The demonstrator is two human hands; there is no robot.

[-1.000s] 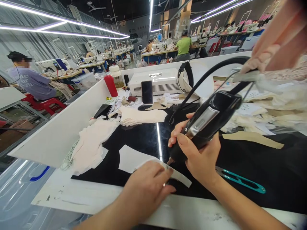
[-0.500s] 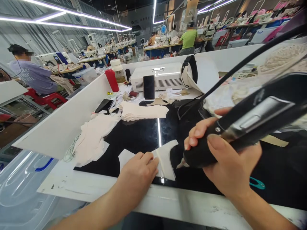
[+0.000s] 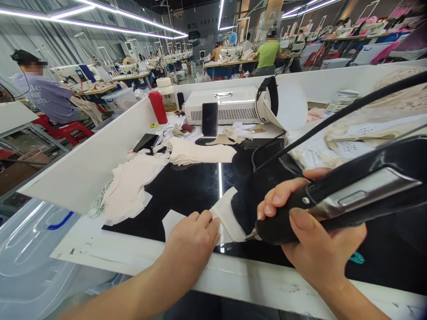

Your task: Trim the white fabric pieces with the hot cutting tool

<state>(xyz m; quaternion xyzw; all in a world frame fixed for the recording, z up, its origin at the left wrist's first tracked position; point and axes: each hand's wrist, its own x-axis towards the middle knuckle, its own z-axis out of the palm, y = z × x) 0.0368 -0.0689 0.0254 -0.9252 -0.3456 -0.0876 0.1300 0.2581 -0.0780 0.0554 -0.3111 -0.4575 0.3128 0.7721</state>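
My left hand (image 3: pixel 193 240), fingers curled and close together, presses a cream fabric piece (image 3: pixel 231 217) with a curved edge onto the black glossy work surface (image 3: pixel 187 186). A paler corner of material (image 3: pixel 171 222) shows left of that hand. My right hand (image 3: pixel 322 242) is wrapped around a thick black corded handheld tool (image 3: pixel 363 195) with a silver panel. Its thin metal tip (image 3: pixel 252 234) points left and is at the lower right corner of the fabric piece. Whether the tip touches the fabric is hard to tell.
A stack of cream fabric pieces (image 3: pixel 200 151) and a looser pile (image 3: pixel 128 186) lie left and behind. A phone (image 3: pixel 210 119) leans against a white vented box (image 3: pixel 223 106). The tool's cord (image 3: pixel 333 118) arches overhead at right. A teal snipper-like object (image 3: pixel 357 258) lies near my right wrist.
The fabric piece's right part has turned and narrowed in view. The tool has tilted lower, and its tip has gone from beside the fabric to its lower right corner. My left hand stays put.
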